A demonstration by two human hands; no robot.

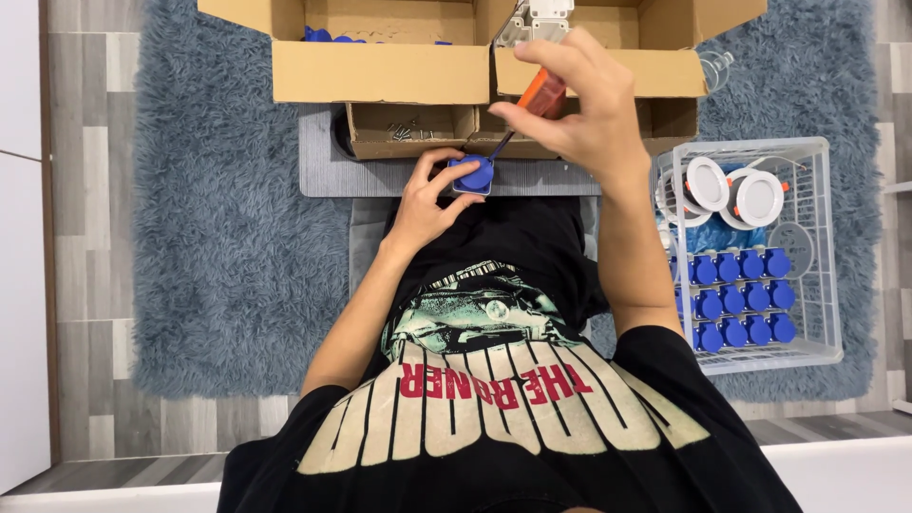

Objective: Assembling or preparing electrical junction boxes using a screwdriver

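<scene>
While the blue part sat pinned on the grey tray, this was the layout:

part: blue part (472,175), round top, on the near edge of the grey tray (380,177), just ahead of the lap.
left hand: left hand (425,201) came up from below-left, thumb and fingers pinched round the part, holding it flat on the tray.
right hand: right hand (581,106) was above and right of the part, fingers closed round the orange handle of a screwdriver (532,107).
axis: screwdriver ran slanted, handle up-right, dark shaft down-left, tip at the part's upper right edge. Whether it sat in a screw, couldn't tell.
nearer hand: left, touching the part; right reached it only through the tool.
boxes: small open box (410,129) just behind the part, small dark bits inside; big box (380,57) behind that, blue pieces showing at its back.
white piece: white plastic piece (534,21) above the right hand, in the boxes.
basket: wire basket (760,256) well to the right, rows of blue parts plus white round fittings.
obstructions: nothing between tip and part; the box wall stood close behind the shaft.
floor: blue shag rug (237,237) under everything.
</scene>
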